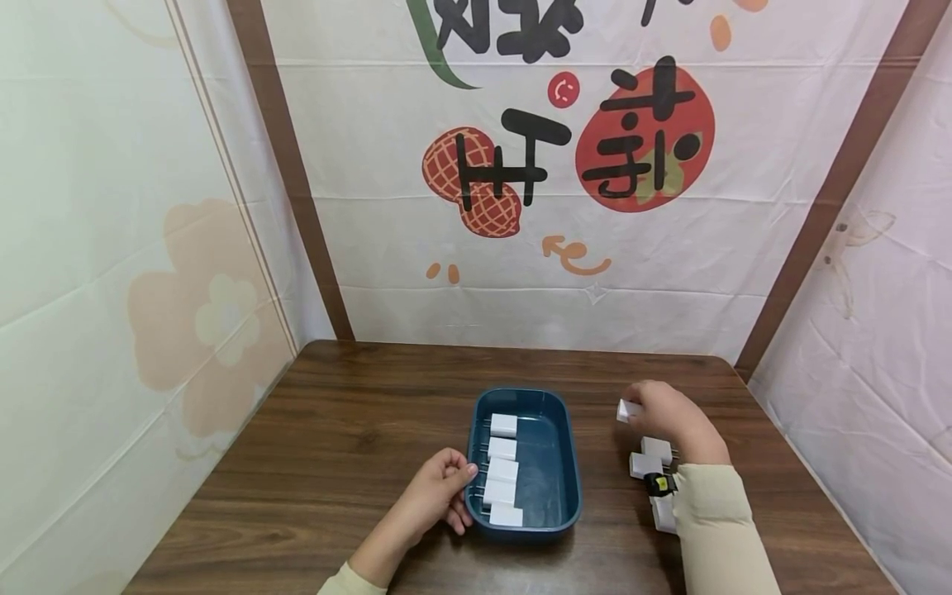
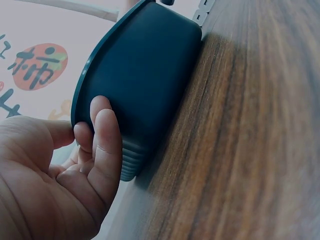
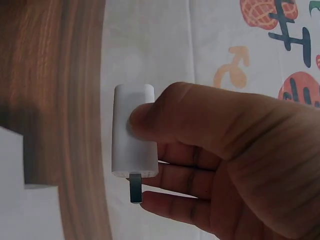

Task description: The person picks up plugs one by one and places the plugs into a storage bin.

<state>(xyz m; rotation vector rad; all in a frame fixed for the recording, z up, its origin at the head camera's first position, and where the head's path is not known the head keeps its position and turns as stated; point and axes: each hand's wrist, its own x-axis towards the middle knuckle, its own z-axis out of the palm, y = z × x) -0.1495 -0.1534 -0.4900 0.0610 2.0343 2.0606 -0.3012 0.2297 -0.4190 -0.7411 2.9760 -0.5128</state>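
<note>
A dark blue plastic tray (image 1: 543, 463) stands on the table, with a column of several white plug chargers (image 1: 503, 426) along its left side, their prongs pointing left. My left hand (image 1: 439, 492) pinches the tray's left rim, thumb over the edge and fingers against the outer wall (image 2: 145, 65). Off to the right of the tray, my right hand (image 1: 673, 417) holds another white charger (image 3: 131, 157) between thumb and fingers. One dark flat prong (image 3: 135, 189) sticks out of its lower end in the right wrist view.
More white chargers (image 1: 657, 449) lie on the brown wooden table (image 1: 335, 463) under and beside the right forearm, which partly hides them. A black device with a yellow mark (image 1: 659, 485) is worn at the right wrist. Printed cloth walls (image 1: 416, 314) enclose the table's back and sides.
</note>
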